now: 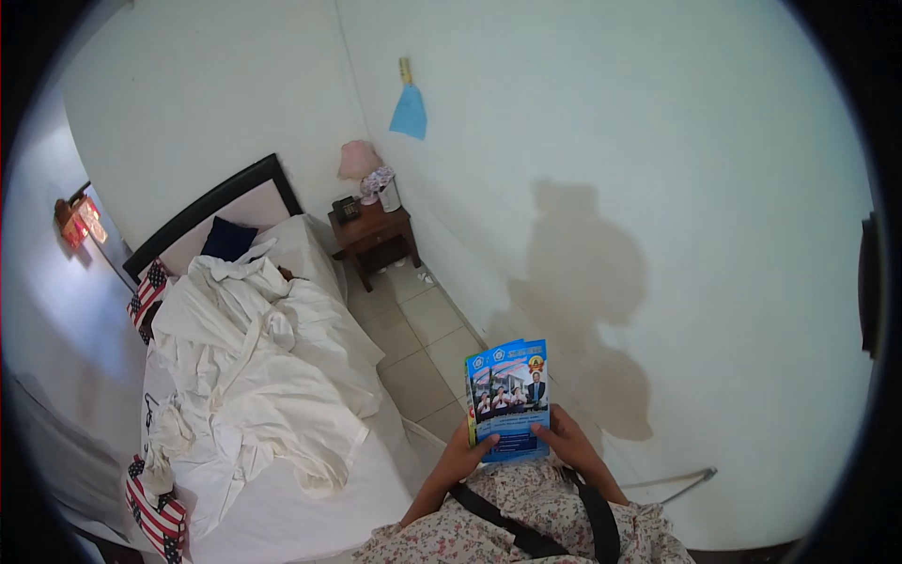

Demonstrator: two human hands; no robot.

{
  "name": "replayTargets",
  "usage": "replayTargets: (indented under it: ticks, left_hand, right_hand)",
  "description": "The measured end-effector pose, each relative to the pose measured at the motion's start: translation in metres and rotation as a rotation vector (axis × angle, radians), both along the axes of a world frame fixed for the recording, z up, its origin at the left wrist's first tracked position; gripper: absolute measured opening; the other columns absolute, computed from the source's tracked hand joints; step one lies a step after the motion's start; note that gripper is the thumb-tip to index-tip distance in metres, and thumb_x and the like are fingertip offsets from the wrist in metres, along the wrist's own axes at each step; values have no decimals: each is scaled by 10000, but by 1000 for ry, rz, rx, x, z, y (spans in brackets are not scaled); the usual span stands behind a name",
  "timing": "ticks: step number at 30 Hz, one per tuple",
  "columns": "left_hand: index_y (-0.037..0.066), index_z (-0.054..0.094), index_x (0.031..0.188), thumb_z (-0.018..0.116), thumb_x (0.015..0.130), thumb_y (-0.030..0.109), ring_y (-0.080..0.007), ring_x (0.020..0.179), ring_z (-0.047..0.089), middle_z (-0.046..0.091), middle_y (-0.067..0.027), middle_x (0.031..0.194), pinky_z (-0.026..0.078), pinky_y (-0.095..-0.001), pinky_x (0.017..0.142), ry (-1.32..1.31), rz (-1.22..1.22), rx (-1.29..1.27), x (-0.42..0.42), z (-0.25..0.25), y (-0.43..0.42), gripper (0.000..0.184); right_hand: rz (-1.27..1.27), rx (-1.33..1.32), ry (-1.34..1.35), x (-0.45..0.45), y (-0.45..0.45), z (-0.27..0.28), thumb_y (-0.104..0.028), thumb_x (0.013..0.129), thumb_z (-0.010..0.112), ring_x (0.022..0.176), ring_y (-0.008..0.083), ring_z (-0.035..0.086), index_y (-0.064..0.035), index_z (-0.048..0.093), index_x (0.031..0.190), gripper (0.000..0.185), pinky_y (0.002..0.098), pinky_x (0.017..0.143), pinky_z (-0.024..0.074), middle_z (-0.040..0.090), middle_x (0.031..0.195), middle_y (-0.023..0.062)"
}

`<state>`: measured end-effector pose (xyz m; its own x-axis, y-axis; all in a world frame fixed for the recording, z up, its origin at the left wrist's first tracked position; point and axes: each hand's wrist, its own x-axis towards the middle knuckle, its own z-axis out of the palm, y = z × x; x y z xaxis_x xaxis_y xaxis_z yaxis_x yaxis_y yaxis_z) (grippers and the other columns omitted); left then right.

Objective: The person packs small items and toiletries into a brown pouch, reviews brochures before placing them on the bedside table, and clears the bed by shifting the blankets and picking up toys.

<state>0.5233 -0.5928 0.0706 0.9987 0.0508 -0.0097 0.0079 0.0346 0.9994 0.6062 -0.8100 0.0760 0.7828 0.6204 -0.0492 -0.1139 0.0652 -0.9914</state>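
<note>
Several blue printed brochures (512,390) are held together as a small stack in front of my body. My left hand (467,453) grips their lower left edge, thumb on the front. On the lower right edge, my right hand (564,437) holds the same stack, its thumb also pressed on the front. Fingers of both hands are hidden behind the paper. The top brochure shows people in white shirts, a person in a suit and a gold badge.
A bed (291,526) on the left carries a crumpled white sheet (272,376), a dark pillow (226,240) and flag-patterned cushions (158,508). A wooden nightstand (376,230) with a pink lamp (358,160) and a telephone (346,208) stands in the corner. A blue cloth (409,113) hangs on the wall.
</note>
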Motion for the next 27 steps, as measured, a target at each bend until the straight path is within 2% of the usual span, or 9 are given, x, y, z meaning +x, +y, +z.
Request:
replayTargets:
  ticks: [2, 5, 8, 11, 14, 17, 20, 23, 27]
  left_hand:
    - [-2, 341, 1390, 613, 926, 126, -192, 1138, 520, 542, -140, 1254, 422, -342, 977, 48, -42, -15, 25, 14, 22, 553]
    - [0, 314, 1420, 595, 931, 117, -198, 1181, 491, 519, -149, 1290, 389, -343, 1012, -36, -25, -56, 50, -2, 47, 575]
    - [7, 272, 1456, 565, 932, 85, -202, 1226, 455, 488, -144, 1335, 352, -337, 1043, -23, 81, -20, 69, -1, 72, 605]
    - [15, 345, 1402, 531, 924, 0, -147, 1139, 497, 549, -85, 1226, 407, -298, 975, -31, 243, -76, 92, -20, 102, 514]
    - [23, 317, 1430, 514, 914, -12, -148, 1158, 484, 529, -82, 1259, 390, -291, 990, -4, 360, -85, 129, -40, 138, 553]
    - [27, 332, 1429, 505, 916, -11, -149, 1159, 482, 520, -69, 1276, 383, -291, 996, 31, 431, -84, 172, 5, 177, 543]
    - [29, 363, 1414, 497, 918, -11, -145, 1158, 479, 532, -58, 1265, 384, -296, 995, -62, 532, -44, 222, 1, 223, 515]
    - [24, 384, 1399, 496, 916, -18, -136, 1153, 477, 540, -54, 1256, 388, -292, 988, -78, 549, -36, 268, 14, 272, 498]
    - [32, 387, 1396, 498, 915, -10, -129, 1128, 483, 542, -41, 1234, 395, -286, 973, -42, 646, -73, 301, 8, 317, 495]
  right_hand:
    - [61, 21, -15, 30, 28, 28, -220, 983, 557, 1128, 165, 524, 15, 370, 1350, 474, 317, 973, 423, 545, 1252, 113]
    - [22, -16, -12, 53, 77, 39, -252, 1003, 515, 1194, 173, 470, 4, 327, 1398, 507, 324, 1023, 370, 508, 1304, 111]
    - [17, -104, -218, 85, 121, 35, -274, 1014, 484, 1237, 177, 421, -9, 280, 1435, 538, 325, 1055, 320, 468, 1352, 107]
    - [104, -110, -87, 120, 162, 27, -280, 1019, 470, 1239, 174, 405, -14, 282, 1428, 523, 325, 1057, 308, 459, 1346, 110]
    - [205, -125, -64, 172, 204, -4, -288, 1021, 464, 1210, 170, 420, -15, 304, 1404, 496, 325, 1041, 323, 479, 1303, 109]
    - [268, -139, -137, 218, 255, 23, -296, 1022, 461, 1187, 168, 432, -9, 321, 1374, 475, 330, 1031, 332, 489, 1271, 108]
    - [326, -59, -67, 280, 307, 16, -298, 1023, 459, 1175, 161, 438, -2, 310, 1378, 486, 324, 1027, 336, 487, 1274, 109]
    - [497, 30, 32, 341, 357, 32, -295, 1021, 465, 1176, 154, 438, 3, 294, 1395, 507, 322, 1022, 345, 486, 1283, 106]
    - [621, -39, 48, 391, 423, 27, -293, 1016, 481, 1188, 153, 436, -6, 284, 1413, 529, 324, 1018, 356, 480, 1308, 102]
